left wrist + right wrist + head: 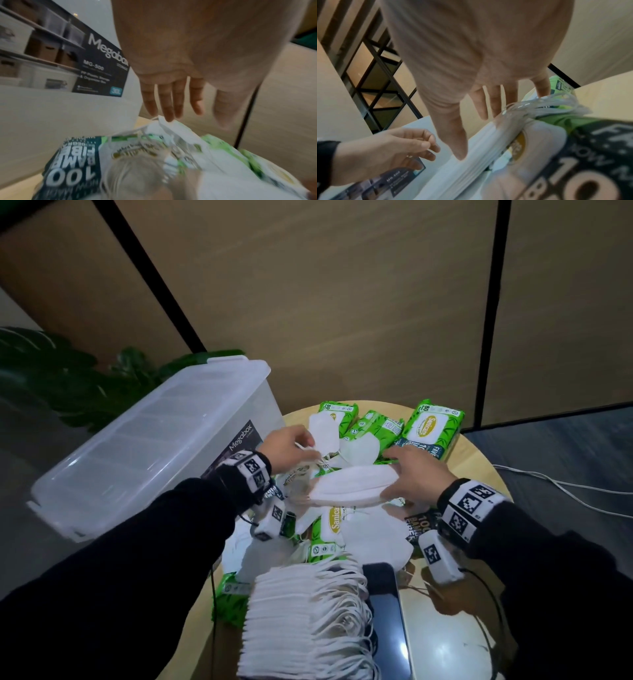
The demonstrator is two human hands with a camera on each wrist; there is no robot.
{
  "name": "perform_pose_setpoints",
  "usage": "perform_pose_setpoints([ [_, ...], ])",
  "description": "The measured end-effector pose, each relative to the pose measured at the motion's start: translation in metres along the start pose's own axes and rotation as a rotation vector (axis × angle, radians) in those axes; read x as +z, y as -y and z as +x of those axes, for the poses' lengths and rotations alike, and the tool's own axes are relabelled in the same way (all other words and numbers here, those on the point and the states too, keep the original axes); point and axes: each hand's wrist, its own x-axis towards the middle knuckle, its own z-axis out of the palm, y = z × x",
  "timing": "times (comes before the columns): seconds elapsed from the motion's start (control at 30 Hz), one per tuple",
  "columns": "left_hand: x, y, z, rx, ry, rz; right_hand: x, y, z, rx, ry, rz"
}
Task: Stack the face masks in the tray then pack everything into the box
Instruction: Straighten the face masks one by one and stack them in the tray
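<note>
We see a round wooden desk [479,453] crowded with green packs of wet wipes [433,429] and loose white face masks. The right hand [416,474] holds a small bundle of folded masks [352,484] above the clutter: in the right wrist view its thumb lies along the bundle's edge and its fingers [481,102] run down the far side, so the bundle is clamped between them. The left hand [286,448] is just beside the bundle's other end, its fingers loosely curled; in the left wrist view its fingertips [169,115] touch the corner of a single mask [173,127] lying on a wipes pack, and we cannot tell whether it pinches an ear loop. The two hands are apart, with the bundle between them.

Nearer to us, a long row of masks [305,621] stands edge-up in a dark tray [390,611], filling its left side. More loose masks [376,537] lie between the tray and the held bundle.

The clear plastic box [144,446], labelled Megabox, stands at the left of the desk with its lid on. A leafy plant [68,378] is behind it, and white cables [565,487] trail over the floor at the right.
</note>
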Motion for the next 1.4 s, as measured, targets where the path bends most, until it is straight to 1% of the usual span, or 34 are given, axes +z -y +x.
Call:
perform_pose_setpoints([
  [0.03, -0.006, 0.007, 0.008, -0.053, -0.073, 0.040, 0.000, 0.002, 0.000, 0.002, -0.051, 0.090],
  [0.07, -0.010, 0.013, 0.015, -0.107, -0.108, 0.075, 0.000, 0.003, 0.000, -0.010, -0.118, 0.185],
  [0.1, -0.012, 0.019, 0.022, -0.168, -0.105, 0.104, 0.000, 0.004, 0.001, -0.022, -0.184, 0.275],
  [0.17, -0.012, 0.025, 0.033, -0.271, -0.052, 0.155, 0.000, 0.005, 0.003, -0.008, -0.296, 0.532],
  [0.23, -0.009, 0.024, 0.038, -0.342, 0.029, 0.234, -0.001, 0.009, 0.004, 0.048, -0.359, 0.831],
  [0.27, -0.005, 0.023, 0.040, -0.347, 0.091, 0.299, -0.003, 0.011, 0.005, 0.068, -0.377, 0.954],
  [0.33, 0.005, 0.020, 0.039, -0.324, 0.207, 0.438, -0.006, 0.015, 0.004, 0.111, -0.413, 1.123],
  [0.37, 0.010, 0.018, 0.038, -0.322, 0.219, 0.488, -0.008, 0.015, 0.004, 0.131, -0.434, 1.180],
  [0.43, 0.012, 0.018, 0.036, -0.334, 0.163, 0.549, -0.011, 0.014, 0.007, 0.163, -0.475, 1.237],
  [0.47, 0.009, 0.018, 0.035, -0.331, 0.111, 0.554, -0.012, 0.014, 0.008, 0.177, -0.488, 1.243],
  [0.53, -0.007, 0.014, 0.030, -0.331, 0.000, 0.508, -0.013, 0.014, 0.010, 0.186, -0.506, 1.270],
  [0.6, -0.025, 0.003, 0.019, -0.296, -0.124, 0.392, -0.013, 0.016, 0.011, 0.168, -0.484, 1.331],
  [0.63, -0.032, -0.004, 0.011, -0.260, -0.182, 0.280, -0.013, 0.017, 0.009, 0.157, -0.461, 1.364],
  [0.7, -0.039, -0.024, -0.011, -0.179, -0.246, -0.081, -0.012, 0.022, 0.005, 0.145, -0.380, 1.424],
  [0.73, -0.039, -0.036, -0.023, -0.150, -0.242, -0.264, -0.011, 0.025, 0.003, 0.138, -0.320, 1.446],
  [0.8, -0.033, -0.063, -0.047, -0.114, -0.159, -0.555, -0.011, 0.031, -0.003, 0.123, -0.181, 1.453],
  [0.87, -0.019, -0.079, -0.062, -0.101, -0.017, -0.778, -0.009, 0.036, -0.009, 0.112, -0.051, 1.463],
  [0.9, -0.010, -0.083, -0.065, -0.110, 0.067, -0.857, -0.008, 0.037, -0.011, 0.103, -0.018, 1.485],
  [0.93, -0.001, -0.085, -0.066, -0.119, 0.140, -0.889, -0.007, 0.039, -0.012, 0.095, -0.021, 1.508],
  [0.97, 0.007, -0.083, -0.064, -0.119, 0.185, -0.876, -0.006, 0.038, -0.012, 0.098, -0.060, 1.514],
  [1.0, 0.013, -0.082, -0.060, -0.112, 0.198, -0.845, -0.007, 0.037, -0.012, 0.115, -0.119, 1.505],
  [1.03, 0.017, -0.080, -0.053, -0.112, 0.177, -0.821, -0.008, 0.033, -0.011, 0.151, -0.179, 1.495],
  [1.1, 0.017, -0.074, -0.030, -0.167, 0.076, -0.798, -0.009, 0.020, -0.005, 0.237, -0.244, 1.511],
  [1.17, 0.016, -0.060, 0.002, -0.247, -0.026, -0.748, -0.010, 0.009, -0.002, 0.289, -0.252, 1.553],
  [1.2, 0.017, -0.053, 0.018, -0.284, -0.069, -0.676, -0.011, 0.005, -0.001, 0.303, -0.252, 1.558],
  [1.23, 0.019, -0.046, 0.034, -0.305, -0.101, -0.559, -0.011, 0.003, 0.000, 0.312, -0.246, 1.554],
  [1.3, 0.025, -0.036, 0.059, -0.307, -0.112, -0.255, -0.009, 0.001, 0.002, 0.319, -0.220, 1.543],
  [1.33, 0.029, -0.033, 0.067, -0.298, -0.087, -0.122, -0.008, 0.001, 0.003, 0.321, -0.206, 1.544],
  [1.4, 0.037, -0.032, 0.079, -0.283, 0.026, 0.028, -0.006, 0.000, 0.006, 0.330, -0.199, 1.524],
])
